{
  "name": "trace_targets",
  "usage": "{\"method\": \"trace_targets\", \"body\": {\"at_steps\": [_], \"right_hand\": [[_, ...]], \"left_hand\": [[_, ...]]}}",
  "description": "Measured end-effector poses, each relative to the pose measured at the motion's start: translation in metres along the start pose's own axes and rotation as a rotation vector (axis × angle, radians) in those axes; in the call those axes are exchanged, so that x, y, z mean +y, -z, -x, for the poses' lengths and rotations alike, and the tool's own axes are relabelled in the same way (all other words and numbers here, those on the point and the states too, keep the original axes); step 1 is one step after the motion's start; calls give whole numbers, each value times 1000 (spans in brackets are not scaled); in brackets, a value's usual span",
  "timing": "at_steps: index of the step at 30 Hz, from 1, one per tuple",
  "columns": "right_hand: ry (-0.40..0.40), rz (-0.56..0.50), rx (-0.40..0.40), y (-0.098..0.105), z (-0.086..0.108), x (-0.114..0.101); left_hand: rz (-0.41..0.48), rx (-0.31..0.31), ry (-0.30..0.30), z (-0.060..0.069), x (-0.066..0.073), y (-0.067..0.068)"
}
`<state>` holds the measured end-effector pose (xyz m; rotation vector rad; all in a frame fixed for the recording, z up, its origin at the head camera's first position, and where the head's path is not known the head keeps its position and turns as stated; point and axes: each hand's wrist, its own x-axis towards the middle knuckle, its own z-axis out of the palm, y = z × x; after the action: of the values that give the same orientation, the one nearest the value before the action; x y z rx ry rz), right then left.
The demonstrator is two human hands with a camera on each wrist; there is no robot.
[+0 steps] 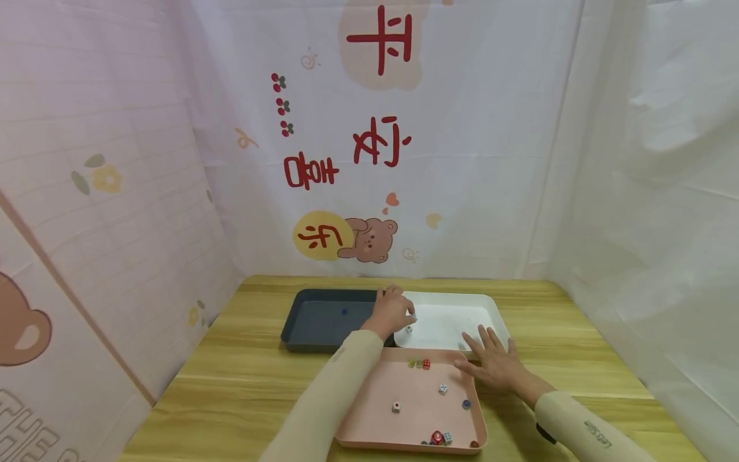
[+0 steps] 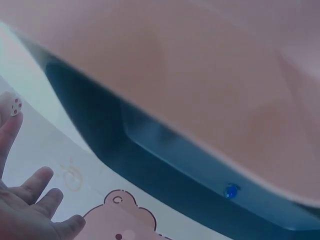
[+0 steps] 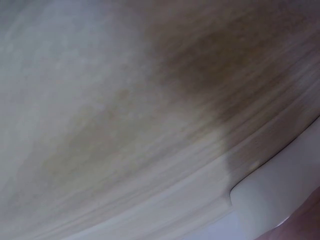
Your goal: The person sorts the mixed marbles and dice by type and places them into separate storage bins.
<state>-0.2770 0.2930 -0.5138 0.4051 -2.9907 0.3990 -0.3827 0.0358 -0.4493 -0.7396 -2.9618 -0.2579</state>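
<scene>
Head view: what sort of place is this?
Likely a makeshift work booth: printed white sheeting hangs behind and beside a wood-grain table, where a pink tray holds dice.

The bare left hand [image 1: 392, 312] and right hand [image 1: 496, 366] meet cream sleeves [image 1: 331, 391] with dark lettering [image 1: 597, 434]; a black band [image 1: 545, 434] edges the right cuff [image 1: 548, 405].
</scene>
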Motion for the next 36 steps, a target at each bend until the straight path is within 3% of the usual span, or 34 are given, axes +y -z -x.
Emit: {"method": "trace_targets", "body": {"at_steps": [7, 16, 29, 36], "right_hand": [[-9, -7, 0, -1, 0, -2], [-7, 8, -3, -3, -1, -1], [1, 7, 11, 0, 0, -3], [1, 6, 7, 0, 1, -4]], "left_hand": [[-56, -13, -9, -4, 9, -16], [-53, -10, 12, -6, 11, -21], [-31, -60, 0, 3, -14, -1], [14, -83, -36, 16, -29, 8]]}}
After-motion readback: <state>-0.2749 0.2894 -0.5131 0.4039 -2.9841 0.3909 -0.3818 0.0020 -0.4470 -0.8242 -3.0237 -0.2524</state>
